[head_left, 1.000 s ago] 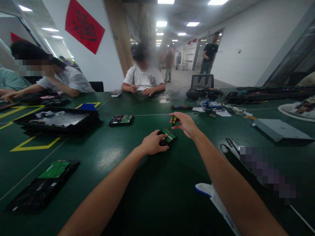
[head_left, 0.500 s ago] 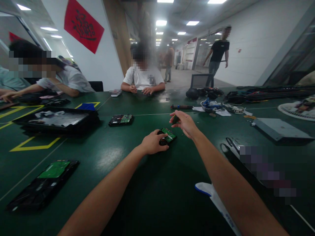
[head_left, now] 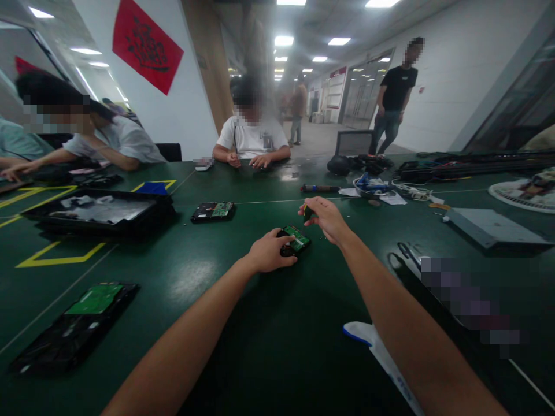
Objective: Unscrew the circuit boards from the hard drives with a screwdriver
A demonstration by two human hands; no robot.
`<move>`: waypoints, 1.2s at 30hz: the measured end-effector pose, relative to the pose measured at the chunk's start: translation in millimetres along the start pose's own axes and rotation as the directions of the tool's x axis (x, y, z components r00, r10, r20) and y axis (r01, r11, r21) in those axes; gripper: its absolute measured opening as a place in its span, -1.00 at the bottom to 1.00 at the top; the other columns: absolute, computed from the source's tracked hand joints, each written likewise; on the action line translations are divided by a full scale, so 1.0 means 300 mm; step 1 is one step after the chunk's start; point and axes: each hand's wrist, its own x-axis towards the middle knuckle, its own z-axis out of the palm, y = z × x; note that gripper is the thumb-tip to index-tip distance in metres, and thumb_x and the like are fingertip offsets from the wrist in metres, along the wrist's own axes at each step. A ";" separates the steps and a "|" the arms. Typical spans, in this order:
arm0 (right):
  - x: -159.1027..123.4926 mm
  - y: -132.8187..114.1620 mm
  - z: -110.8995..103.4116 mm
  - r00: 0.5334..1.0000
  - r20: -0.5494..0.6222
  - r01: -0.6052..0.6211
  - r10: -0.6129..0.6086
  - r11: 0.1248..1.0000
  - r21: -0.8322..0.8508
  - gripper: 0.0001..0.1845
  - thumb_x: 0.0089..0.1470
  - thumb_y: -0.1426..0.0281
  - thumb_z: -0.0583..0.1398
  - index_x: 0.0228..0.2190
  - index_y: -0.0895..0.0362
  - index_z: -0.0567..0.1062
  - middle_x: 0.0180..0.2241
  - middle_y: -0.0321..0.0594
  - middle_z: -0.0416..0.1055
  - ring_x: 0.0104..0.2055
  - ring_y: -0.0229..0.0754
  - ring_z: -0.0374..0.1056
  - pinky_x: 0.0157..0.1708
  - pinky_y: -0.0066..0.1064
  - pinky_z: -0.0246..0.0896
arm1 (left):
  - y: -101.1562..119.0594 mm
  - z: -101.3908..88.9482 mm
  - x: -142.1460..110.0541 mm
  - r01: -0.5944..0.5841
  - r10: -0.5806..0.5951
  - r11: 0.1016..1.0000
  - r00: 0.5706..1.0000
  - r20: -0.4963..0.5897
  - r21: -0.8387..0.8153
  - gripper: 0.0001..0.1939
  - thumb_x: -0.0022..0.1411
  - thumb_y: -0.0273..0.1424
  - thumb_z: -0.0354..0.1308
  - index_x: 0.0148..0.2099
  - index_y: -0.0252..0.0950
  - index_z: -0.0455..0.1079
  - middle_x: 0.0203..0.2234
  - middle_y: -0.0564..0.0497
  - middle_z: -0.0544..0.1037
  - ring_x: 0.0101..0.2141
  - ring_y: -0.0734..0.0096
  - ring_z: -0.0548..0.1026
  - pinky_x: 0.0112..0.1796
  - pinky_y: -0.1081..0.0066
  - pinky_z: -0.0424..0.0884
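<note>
My left hand (head_left: 274, 251) grips a hard drive (head_left: 296, 238) on the table, its green circuit board facing up. The thumb is at the near edge and the fingers lie over the left part of the board. Just above and right of the drive, my right hand (head_left: 324, 218) is closed on a screwdriver (head_left: 307, 212) with a dark and yellow-green handle. The fingers hide much of this tool, and its tip cannot be made out. Tiny specks, perhaps screws (head_left: 321, 237), lie beside the drive's right edge.
Other hard drives lie at the far left (head_left: 213, 211) and near left (head_left: 78, 329). A black tray (head_left: 99, 214) stands left. On the right are a grey metal box (head_left: 498, 227), cables and a bowl (head_left: 368, 188). Across the table sits a person (head_left: 252, 138); another person (head_left: 395, 95) walks behind.
My right hand has barely shifted, the screwdriver tilting slightly more upright. My left hand and the drive keep their place. The walking person in the background has moved right and nearer.
</note>
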 end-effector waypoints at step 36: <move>0.017 0.039 0.007 0.992 -0.044 0.111 -0.118 0.985 -0.135 -0.53 0.06 -0.02 0.37 -0.22 0.06 0.43 -0.27 -0.24 0.50 -0.18 -0.14 0.50 -0.45 -0.45 0.46 | -0.002 0.002 -0.003 -0.009 0.009 1.000 1.000 -0.014 0.009 -0.19 0.19 0.17 0.21 0.41 0.01 0.30 0.43 -0.14 0.17 0.29 -0.17 0.35 0.23 0.04 0.34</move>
